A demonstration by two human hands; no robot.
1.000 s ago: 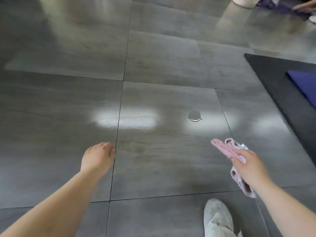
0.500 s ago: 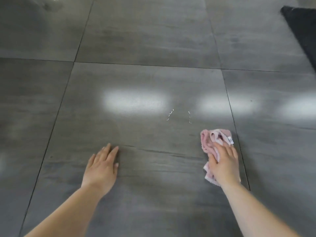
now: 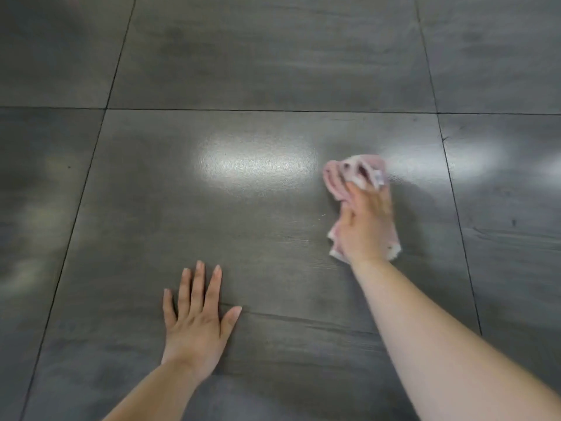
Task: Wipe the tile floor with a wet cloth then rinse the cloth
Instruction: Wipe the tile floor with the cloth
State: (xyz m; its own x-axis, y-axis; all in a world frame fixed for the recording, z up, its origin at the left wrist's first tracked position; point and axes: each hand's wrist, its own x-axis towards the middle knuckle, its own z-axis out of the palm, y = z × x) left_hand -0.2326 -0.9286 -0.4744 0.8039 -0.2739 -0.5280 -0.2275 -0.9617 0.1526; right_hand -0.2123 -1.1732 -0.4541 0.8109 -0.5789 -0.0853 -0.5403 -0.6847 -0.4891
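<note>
My left hand [image 3: 197, 326] lies flat on the grey tile floor [image 3: 243, 71], fingers straight and slightly spread, holding nothing. Further right on the same tile, my right hand [image 3: 364, 226] presses the crumpled pink cloth [image 3: 355, 171] against the floor. Its blurred fingers appear laid over it, not curled.

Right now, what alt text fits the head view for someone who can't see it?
The right hand presses a crumpled pink cloth onto the dark grey tile floor; hand and cloth are blurred. The left hand lies flat on the same tile, fingers spread, nearer the camera.
</note>
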